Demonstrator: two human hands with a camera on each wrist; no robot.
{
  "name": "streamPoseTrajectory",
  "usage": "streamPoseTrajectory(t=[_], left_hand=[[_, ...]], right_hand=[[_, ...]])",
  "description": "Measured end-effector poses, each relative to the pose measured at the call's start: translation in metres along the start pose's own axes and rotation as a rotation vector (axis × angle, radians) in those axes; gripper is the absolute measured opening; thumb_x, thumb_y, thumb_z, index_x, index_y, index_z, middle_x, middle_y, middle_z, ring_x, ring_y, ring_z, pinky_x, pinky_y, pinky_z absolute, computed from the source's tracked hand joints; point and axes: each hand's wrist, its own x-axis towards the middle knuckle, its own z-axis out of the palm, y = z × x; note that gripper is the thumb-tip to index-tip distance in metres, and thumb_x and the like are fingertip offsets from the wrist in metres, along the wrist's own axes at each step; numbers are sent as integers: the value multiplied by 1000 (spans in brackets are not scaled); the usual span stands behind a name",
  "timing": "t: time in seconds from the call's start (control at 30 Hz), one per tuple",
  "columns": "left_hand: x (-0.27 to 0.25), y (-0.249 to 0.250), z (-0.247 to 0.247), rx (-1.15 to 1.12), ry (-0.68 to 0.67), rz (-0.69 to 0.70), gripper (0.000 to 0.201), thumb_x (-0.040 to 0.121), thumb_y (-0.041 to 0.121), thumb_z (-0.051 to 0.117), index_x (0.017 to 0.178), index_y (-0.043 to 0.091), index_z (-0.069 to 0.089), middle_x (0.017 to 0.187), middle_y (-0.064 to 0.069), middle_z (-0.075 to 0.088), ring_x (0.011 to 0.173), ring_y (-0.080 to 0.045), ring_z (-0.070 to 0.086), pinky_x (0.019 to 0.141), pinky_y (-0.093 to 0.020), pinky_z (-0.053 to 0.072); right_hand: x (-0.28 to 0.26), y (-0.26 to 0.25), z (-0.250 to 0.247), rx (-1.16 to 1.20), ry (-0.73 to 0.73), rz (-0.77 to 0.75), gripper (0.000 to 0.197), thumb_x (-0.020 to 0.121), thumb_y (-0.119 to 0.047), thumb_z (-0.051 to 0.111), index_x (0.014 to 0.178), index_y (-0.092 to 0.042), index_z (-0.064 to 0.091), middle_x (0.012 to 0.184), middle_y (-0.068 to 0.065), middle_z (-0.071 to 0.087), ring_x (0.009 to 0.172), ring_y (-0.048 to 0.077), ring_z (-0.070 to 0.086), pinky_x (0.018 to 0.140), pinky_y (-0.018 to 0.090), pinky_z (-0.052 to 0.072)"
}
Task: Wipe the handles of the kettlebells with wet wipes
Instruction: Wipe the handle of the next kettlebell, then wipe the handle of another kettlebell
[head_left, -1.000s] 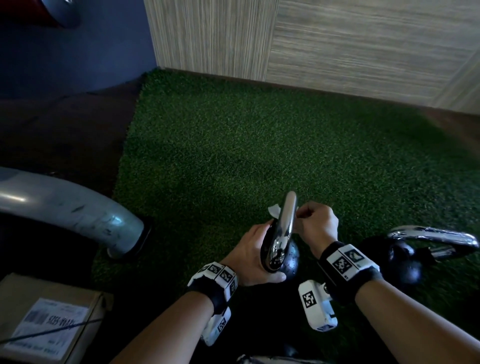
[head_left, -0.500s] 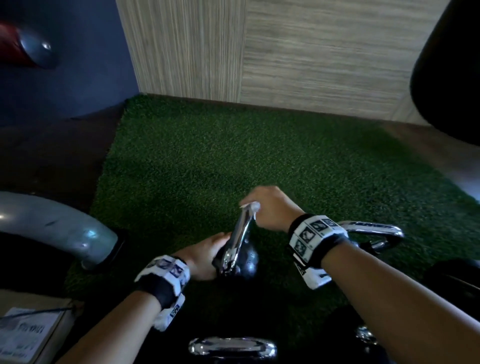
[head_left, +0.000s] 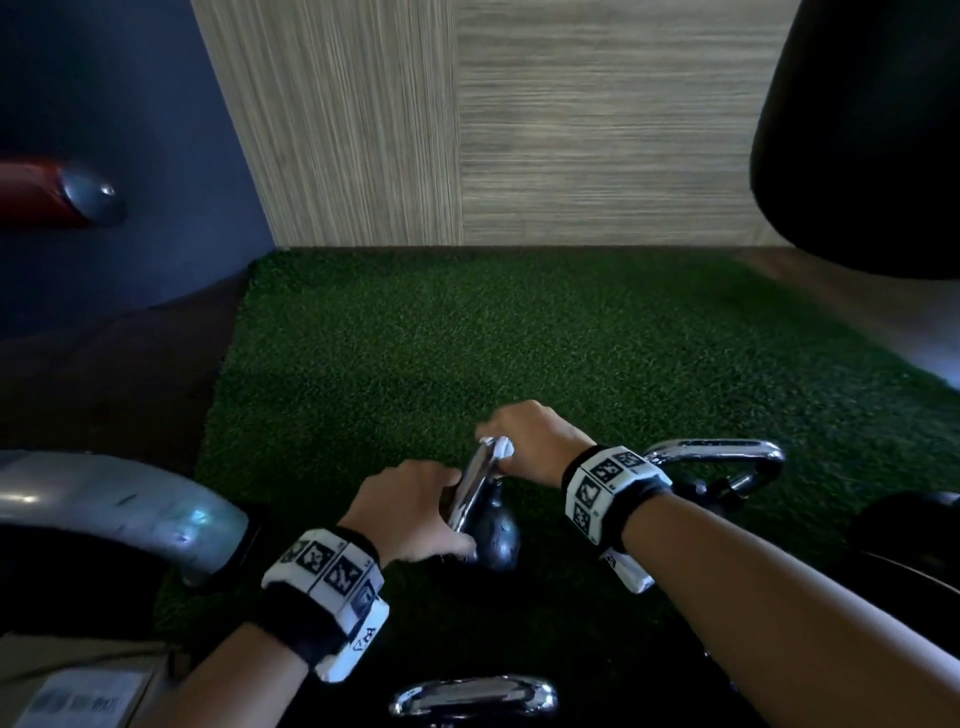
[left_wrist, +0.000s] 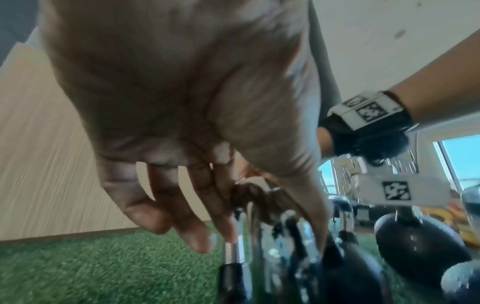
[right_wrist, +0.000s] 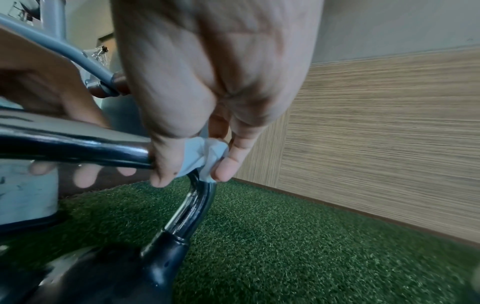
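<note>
A black kettlebell (head_left: 496, 538) with a chrome handle (head_left: 474, 486) stands on the green turf (head_left: 415, 353) at the centre of the head view. My left hand (head_left: 415, 512) grips the near end of the handle, its fingers (right_wrist: 83, 176) curled under the bar. My right hand (head_left: 524, 441) pinches a white wet wipe (head_left: 498, 448) round the handle's far corner. In the right wrist view the wipe (right_wrist: 205, 156) wraps the bend where the chrome handle (right_wrist: 78, 148) turns down toward the kettlebell (right_wrist: 166, 255). In the left wrist view my left hand (left_wrist: 182, 102) covers most of the handle (left_wrist: 232, 253).
A second kettlebell (head_left: 727, 467) stands just right of my right wrist, and a third chrome handle (head_left: 472, 696) shows at the bottom edge. A grey machine tube (head_left: 130, 509) and a cardboard box (head_left: 78, 696) lie left. A wood-panel wall (head_left: 571, 130) closes the back; a black bulk (head_left: 872, 130) hangs top right.
My right hand slid the wipe from the side of the handle up onto its far corner. My left hand stayed on the near end. The head view tilted up.
</note>
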Motion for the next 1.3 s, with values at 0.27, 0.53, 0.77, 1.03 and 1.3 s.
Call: streamPoseTrajectory(t=[0.27, 0.53, 0.77, 1.03, 1.3], left_hand=[[32, -27, -42, 303, -79, 165, 81, 50, 77, 83, 124, 52, 62, 111, 18, 73, 102, -11, 68, 80, -31, 49], [31, -44, -34, 292, 109, 187, 56, 64, 67, 82, 116, 46, 72, 95, 13, 69, 95, -16, 68, 68, -32, 45], [-7, -51, 6, 15, 350, 68, 75, 78, 45, 82, 145, 41, 51, 126, 4, 59, 118, -22, 60, 93, -43, 54], [-41, -5, 2, -107, 438, 85, 60, 89, 31, 67, 146, 35, 49, 133, -1, 47, 125, -25, 48, 103, -44, 44], [-55, 50, 1, -391, 172, 162, 31, 81, 23, 69, 109, 35, 74, 113, 8, 73, 100, -17, 69, 87, -33, 59]], right_hand=[[-25, -1, 11, -52, 125, 112, 23, 88, -40, 75, 107, -26, 72, 96, -3, 60, 92, 20, 65, 79, 29, 52], [-33, -7, 25, -58, 182, 258, 28, 83, -40, 81, 100, -19, 75, 85, -4, 56, 91, 24, 66, 73, 26, 45], [-67, -14, -7, 71, 211, 369, 19, 83, -28, 82, 99, -19, 79, 88, -3, 73, 89, 17, 70, 73, 22, 44], [-178, -53, -76, 334, 374, 559, 22, 76, -7, 81, 91, -23, 78, 89, 10, 79, 70, 15, 68, 65, 26, 57], [-262, -73, -151, 139, 416, 565, 26, 73, -20, 89, 94, -33, 81, 91, -9, 80, 85, 13, 76, 83, 42, 64]])
